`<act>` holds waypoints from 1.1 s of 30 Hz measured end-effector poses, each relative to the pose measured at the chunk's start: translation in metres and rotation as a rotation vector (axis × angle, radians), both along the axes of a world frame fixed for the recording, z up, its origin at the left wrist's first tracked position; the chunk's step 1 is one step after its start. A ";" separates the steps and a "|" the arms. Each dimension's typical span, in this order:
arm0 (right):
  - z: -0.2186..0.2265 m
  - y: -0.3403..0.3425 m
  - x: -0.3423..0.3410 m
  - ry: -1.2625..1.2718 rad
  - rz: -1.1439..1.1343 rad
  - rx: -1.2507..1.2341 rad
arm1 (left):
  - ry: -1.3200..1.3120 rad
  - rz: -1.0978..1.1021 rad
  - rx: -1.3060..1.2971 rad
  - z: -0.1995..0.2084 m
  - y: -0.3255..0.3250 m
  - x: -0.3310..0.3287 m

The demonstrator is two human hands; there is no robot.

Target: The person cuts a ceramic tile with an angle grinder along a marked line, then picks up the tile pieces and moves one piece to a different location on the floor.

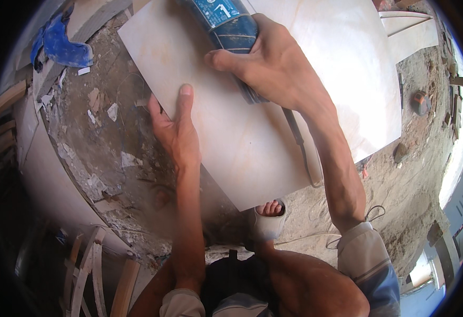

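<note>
A large cream tile (226, 137) with a faint marbled pattern lies in front of me, over the ground. My left hand (176, 121) grips its left edge, thumb flat on top and the other fingers partly hidden at the edge and underneath. In my right hand (273, 68) is a blue corded angle grinder (234, 31), with my fingers wrapped round the rear of its body. The grinder's front end is out of the picture at the top. Its dark cord (295, 129) runs down over the tile between my arms.
My foot in a pale open-toed shoe (269, 219) stands by the tile's near corner. A tape measure (420, 103) lies on the dirt at the right. At the upper left is a blue cloth-like piece (65, 45). Broken shards (130, 159) litter the ground; curved slats (94, 269) stand lower left.
</note>
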State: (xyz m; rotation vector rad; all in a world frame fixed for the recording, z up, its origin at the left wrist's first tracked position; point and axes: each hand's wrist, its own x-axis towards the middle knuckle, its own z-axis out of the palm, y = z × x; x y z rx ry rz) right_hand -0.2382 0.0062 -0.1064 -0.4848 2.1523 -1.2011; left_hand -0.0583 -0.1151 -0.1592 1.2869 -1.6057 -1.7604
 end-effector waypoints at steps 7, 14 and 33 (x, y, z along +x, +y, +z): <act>0.008 0.005 0.004 -0.008 -0.012 -0.012 | 0.017 -0.002 -0.001 -0.001 0.000 0.000; 0.006 0.012 0.010 -0.030 -0.020 -0.041 | 0.042 0.007 0.007 -0.005 -0.002 0.002; 0.011 0.024 0.021 -0.064 -0.019 0.002 | 0.035 0.003 0.002 -0.003 -0.001 0.000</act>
